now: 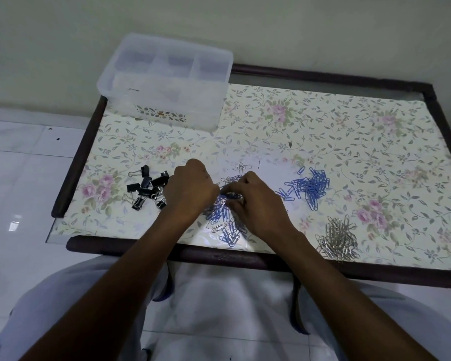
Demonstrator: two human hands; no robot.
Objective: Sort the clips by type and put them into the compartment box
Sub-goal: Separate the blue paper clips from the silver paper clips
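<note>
Setting: a domestic room, most likely a home. Evidence: low table (271, 264) with dark wooden frame and a floral-patterned covering under a glossy sheet; glossy white tiled floor (24, 191) at left and near; plain pale painted wall (245, 27) at the far side, table pushed against it; translucent plastic household compartment box (164, 79) at the table's far-left corner.

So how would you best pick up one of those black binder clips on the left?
Pinch a black binder clip by its raised wire handles or across its black body, coming from above on the pile's far left, clear of the left hand. The clips lie tumbled and overlapping.
</note>
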